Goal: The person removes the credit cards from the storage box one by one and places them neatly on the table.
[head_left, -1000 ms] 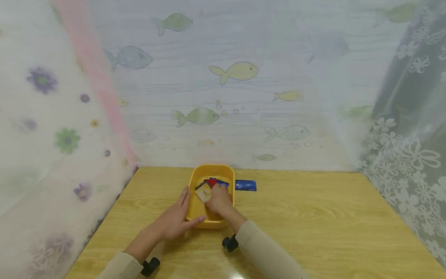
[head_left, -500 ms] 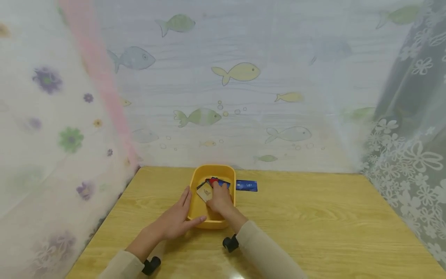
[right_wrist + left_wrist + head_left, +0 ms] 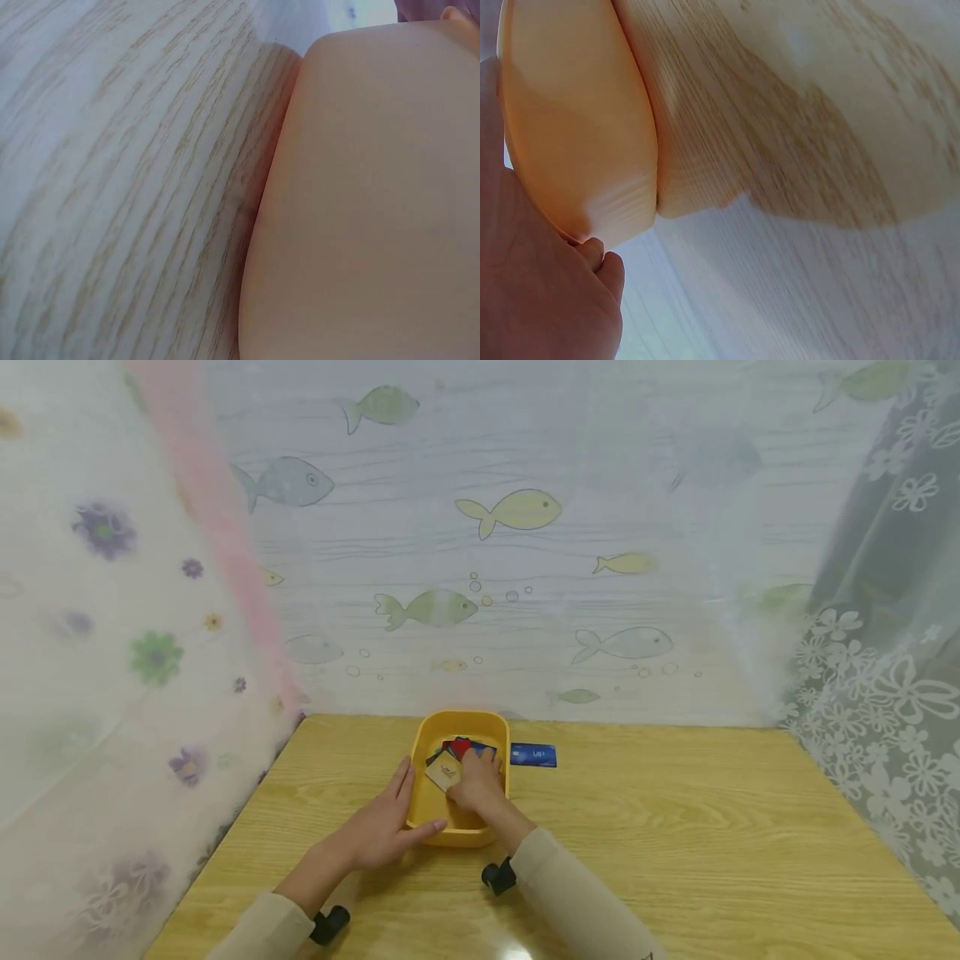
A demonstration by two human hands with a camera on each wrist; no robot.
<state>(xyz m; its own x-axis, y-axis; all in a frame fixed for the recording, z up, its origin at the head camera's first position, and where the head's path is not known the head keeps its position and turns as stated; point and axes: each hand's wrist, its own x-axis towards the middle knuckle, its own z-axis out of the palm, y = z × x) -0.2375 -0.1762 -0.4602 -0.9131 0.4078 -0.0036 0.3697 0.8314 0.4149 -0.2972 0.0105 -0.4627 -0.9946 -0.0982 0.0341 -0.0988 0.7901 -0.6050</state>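
My left hand (image 3: 375, 828) rests against a yellow plastic bin (image 3: 459, 838), its straight fingers along the left wall and its thumb over the near rim. In the left wrist view, that hand (image 3: 536, 292) lies against the bin's outer wall (image 3: 577, 112). Inside the bin, my right hand (image 3: 478, 785) reaches down over a small heap of cards. A beige card (image 3: 444, 771) with dark lettering lies by its thumb. A red shape (image 3: 461, 747) and a dark blue card (image 3: 486, 748) show beyond its bent fingers. I cannot tell whether its hidden fingertips pinch a card.
Just right of the bin, a blue card marked VIP (image 3: 534, 755) lies flat on the wooden table (image 3: 675, 827). Behind the table's far edge hangs a fish-patterned curtain (image 3: 525, 610). Flowered fabric (image 3: 135, 718) hangs at the left, and lace (image 3: 892, 693) at the right.
The right hand's fingers have shifted slightly over the cards, and more of the red shape shows than half a second ago. The left hand and the bin stay in place.
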